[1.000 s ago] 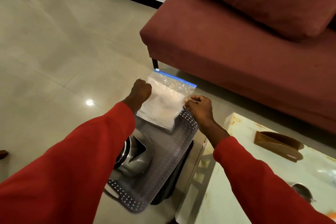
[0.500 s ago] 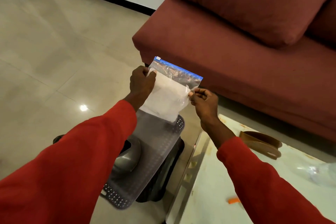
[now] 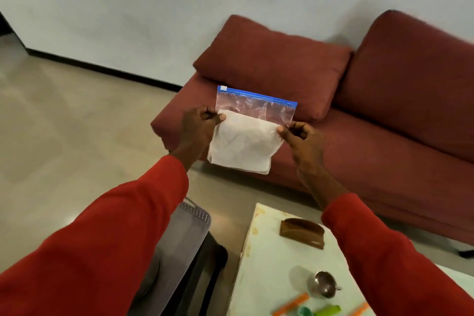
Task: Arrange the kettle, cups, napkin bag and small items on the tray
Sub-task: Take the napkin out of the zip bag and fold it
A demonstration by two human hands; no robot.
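A clear zip bag with a blue seal, the napkin bag (image 3: 246, 141), hangs upright in the air with white napkins inside. My left hand (image 3: 198, 126) pinches its left edge and my right hand (image 3: 300, 136) pinches its right edge. Below my left arm lies the grey perforated tray (image 3: 187, 228) on a dark stand, mostly hidden by my sleeve. The kettle is out of sight. A small steel cup (image 3: 325, 287) stands on the white table (image 3: 266, 272) at the lower right.
A brown holder (image 3: 302, 232) sits on the table's far part. Orange and green small items (image 3: 307, 306) lie near the table's front edge. A red sofa (image 3: 372, 151) with cushions stands behind the bag. Tiled floor stretches to the left.
Both hands have lifted the napkin bag up off the tray and hold it upright. The view has tilted upward, so the kettle is no longer seen.
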